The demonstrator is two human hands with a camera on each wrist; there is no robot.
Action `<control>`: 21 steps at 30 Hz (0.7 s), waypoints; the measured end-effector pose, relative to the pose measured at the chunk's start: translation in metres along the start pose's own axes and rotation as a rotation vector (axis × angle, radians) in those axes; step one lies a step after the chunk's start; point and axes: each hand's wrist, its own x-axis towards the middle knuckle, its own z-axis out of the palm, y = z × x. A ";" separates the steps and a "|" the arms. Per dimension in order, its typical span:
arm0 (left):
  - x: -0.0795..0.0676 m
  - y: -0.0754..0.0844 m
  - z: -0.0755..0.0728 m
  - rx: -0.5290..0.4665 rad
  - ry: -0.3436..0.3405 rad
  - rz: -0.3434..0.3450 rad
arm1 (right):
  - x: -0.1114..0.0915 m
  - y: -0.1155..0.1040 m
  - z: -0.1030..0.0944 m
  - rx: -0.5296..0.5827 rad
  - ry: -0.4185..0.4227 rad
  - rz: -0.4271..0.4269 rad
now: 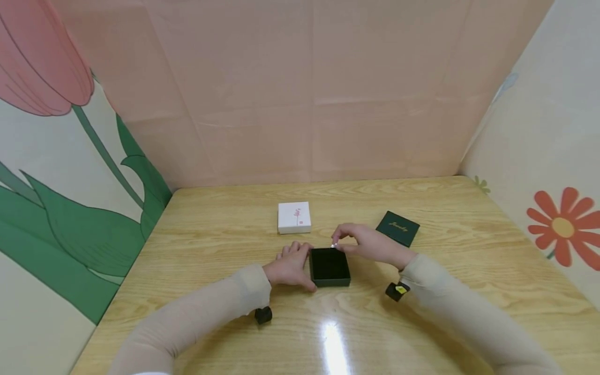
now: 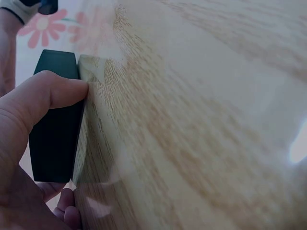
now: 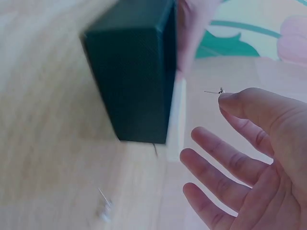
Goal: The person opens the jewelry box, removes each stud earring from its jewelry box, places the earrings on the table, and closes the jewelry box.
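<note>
A dark green open jewelry box with a black inside sits on the table. My left hand grips it by its left side. The left wrist view shows the thumb on the box's side and other fingers at the far end. Over the box's far edge, my right hand pinches a small silver stud earring between thumb and index finger, its thin post sticking out. In the right wrist view, the other three fingers are spread. A second stud earring lies blurred on the table.
The green lid, marked "Jewelry" in gold, lies right of the box, partly behind my right hand. A white box with a pink flower stands farther back. A pink-draped wall rises behind the wooden table.
</note>
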 end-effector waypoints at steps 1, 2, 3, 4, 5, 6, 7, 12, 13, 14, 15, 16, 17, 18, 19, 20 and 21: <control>0.000 0.000 0.000 -0.002 -0.002 -0.001 | -0.001 0.001 -0.003 0.005 0.008 0.009; 0.000 0.001 0.000 -0.005 -0.005 -0.002 | -0.002 0.003 -0.006 0.010 0.015 0.017; 0.000 0.001 0.000 -0.005 -0.007 -0.002 | -0.003 0.005 -0.009 0.014 0.021 0.022; 0.000 0.001 0.000 -0.007 -0.009 -0.001 | -0.005 0.007 -0.012 0.014 0.026 0.024; 0.000 0.001 0.000 -0.007 -0.010 0.000 | -0.006 0.009 -0.015 0.015 0.032 0.026; 0.000 0.001 0.000 -0.007 -0.012 0.000 | -0.007 0.010 -0.017 0.016 0.038 0.029; 0.000 0.001 0.000 -0.007 -0.013 0.001 | -0.008 0.012 -0.020 0.014 0.043 0.032; -0.001 0.001 -0.001 -0.012 -0.017 0.004 | -0.013 0.020 -0.029 -0.010 0.081 0.029; -0.001 0.001 -0.001 -0.014 -0.016 0.005 | -0.014 0.023 -0.030 -0.018 0.087 0.029; -0.001 0.001 -0.001 -0.012 -0.017 0.005 | -0.015 0.025 -0.030 -0.025 0.093 0.029; -0.001 0.001 -0.001 -0.013 -0.018 0.005 | -0.015 0.028 -0.031 -0.028 0.099 0.033; -0.001 0.001 -0.001 -0.013 -0.018 0.004 | -0.016 0.030 -0.031 -0.028 0.103 0.036; -0.001 0.001 -0.001 -0.012 -0.019 0.004 | -0.017 0.032 -0.032 -0.025 0.105 0.041; -0.001 0.001 -0.001 -0.011 -0.020 0.002 | -0.017 0.033 -0.032 -0.024 0.105 0.042; -0.001 0.001 -0.001 -0.010 -0.022 0.001 | -0.018 0.035 -0.032 -0.021 0.105 0.048; -0.001 0.001 -0.001 -0.009 -0.024 0.000 | -0.019 0.036 -0.032 -0.018 0.105 0.048; -0.001 0.001 -0.001 -0.011 -0.024 -0.001 | -0.020 0.037 -0.032 -0.011 0.102 0.052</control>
